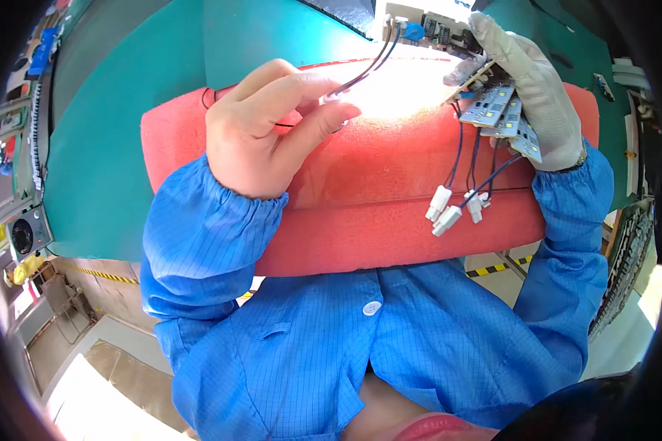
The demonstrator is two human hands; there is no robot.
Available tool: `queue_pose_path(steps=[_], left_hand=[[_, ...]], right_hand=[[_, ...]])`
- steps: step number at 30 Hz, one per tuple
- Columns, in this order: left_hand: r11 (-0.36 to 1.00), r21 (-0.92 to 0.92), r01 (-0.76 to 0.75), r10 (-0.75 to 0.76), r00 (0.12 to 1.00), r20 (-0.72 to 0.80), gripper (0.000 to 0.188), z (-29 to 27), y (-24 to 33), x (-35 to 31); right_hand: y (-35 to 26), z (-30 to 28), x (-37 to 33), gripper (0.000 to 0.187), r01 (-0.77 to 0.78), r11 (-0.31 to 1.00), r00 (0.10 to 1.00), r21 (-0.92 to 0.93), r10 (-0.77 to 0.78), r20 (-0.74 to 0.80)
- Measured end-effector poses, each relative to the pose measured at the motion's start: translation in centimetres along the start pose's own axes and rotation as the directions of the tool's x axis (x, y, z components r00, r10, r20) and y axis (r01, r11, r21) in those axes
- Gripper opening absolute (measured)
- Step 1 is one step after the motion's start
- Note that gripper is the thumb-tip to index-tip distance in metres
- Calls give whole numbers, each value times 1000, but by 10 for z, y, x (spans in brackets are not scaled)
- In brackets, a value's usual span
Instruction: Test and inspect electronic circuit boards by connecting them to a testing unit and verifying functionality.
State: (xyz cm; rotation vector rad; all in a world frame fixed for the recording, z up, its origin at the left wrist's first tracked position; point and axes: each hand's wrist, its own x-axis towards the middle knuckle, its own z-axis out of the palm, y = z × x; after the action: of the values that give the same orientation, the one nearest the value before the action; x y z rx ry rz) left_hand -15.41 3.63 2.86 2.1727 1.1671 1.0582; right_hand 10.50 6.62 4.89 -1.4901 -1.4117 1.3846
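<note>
My bare left hand [261,121] pinches a pair of thin wires [379,65], one brownish and one dark blue, above the red cloth. They run up to a circuit board [438,31] with a blue round component and several dark parts, partly lost in glare. My right hand [548,99], in a white glove, is closed around the edge of this board. Under its fingers sits a fanned stack of small white LED boards [489,109] with yellowish squares. Dark blue wires hang from them, ending in white plug connectors [446,219] over the cloth.
A red padded cloth [390,231] lies along the near edge of the green work surface [118,147]. Bright light glares at the far middle. A small dark round-faced device [28,234] stands at the left. Yellow-black floor tape [107,272] shows beyond the table.
</note>
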Motion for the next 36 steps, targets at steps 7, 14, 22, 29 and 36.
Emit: queue_pose_path(steps=[7,14,22,29,36], left_hand=[[921,-390,-13,-53,986,-158,10,-3,5,6],[617,-787,-21,-494,768,-408,32,-70,-65,55],[930,-340,138,-164,985,-50,20,-6,-6,23],[948,-294,122,-116,993,37,13,8,5,17],[935,-268,233,-233,972,34,10,-3,-6,15]], right_hand=[[-9,-8,-1,50,-22,991,966,134,-13,257],[3,-7,4,50,77,932,926,355,-199,321],[1,-1,7,60,115,839,850,531,-360,385],[-10,0,-6,55,-26,938,930,347,-105,353],[-17,1,-11,48,-1,980,930,200,-72,360]])
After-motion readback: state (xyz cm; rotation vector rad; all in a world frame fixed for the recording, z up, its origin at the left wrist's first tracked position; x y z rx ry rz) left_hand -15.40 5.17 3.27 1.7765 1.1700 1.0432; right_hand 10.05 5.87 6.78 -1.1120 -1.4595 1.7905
